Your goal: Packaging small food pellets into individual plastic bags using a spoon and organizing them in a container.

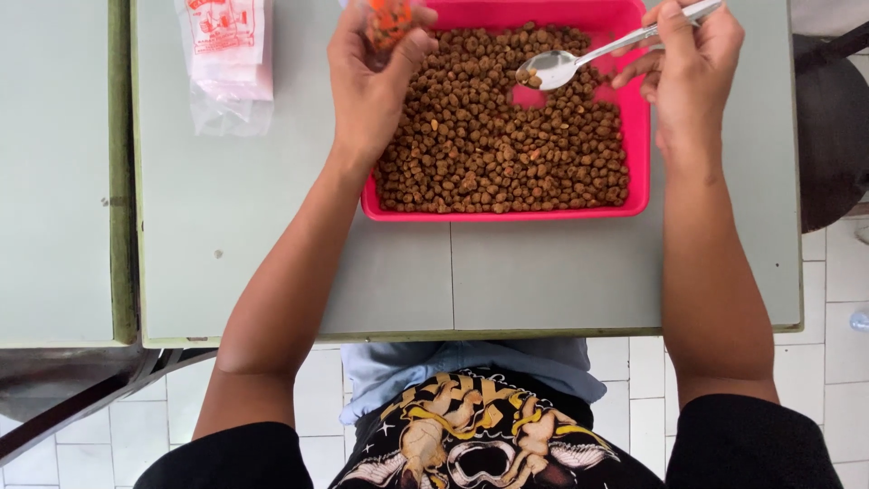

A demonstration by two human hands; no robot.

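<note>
Spoon: your right hand (690, 68) pinches the handle of one metal spoon (579, 60); its long axis runs slantwise, handle up toward the upper right, bowl pointing lower left and hanging just over the kibble with a few pellets in it
Right grip: narrow — thumb and fingers closed on the handle end
Small packet: your left hand (371, 77) is wrapped round one small orange packet (389, 20), held upright over the tray's near-left part; the top edge of the view cuts it off, so you cannot tell how its mouth stands
Tray: one pink rectangular tray (640, 145), long axis left to right, filled with brown kibble (502, 136) — too many pellets to count
Table: the tray sits toward the far side of a pale green table (272, 226); bare tabletop lies between the tray and the near edge, and to its left
Bags: a stack of clear plastic bags (226, 63) with red print lies at the far left, well apart from the tray
Second table: another pale table (54, 172) stands just beside, at your left
</note>
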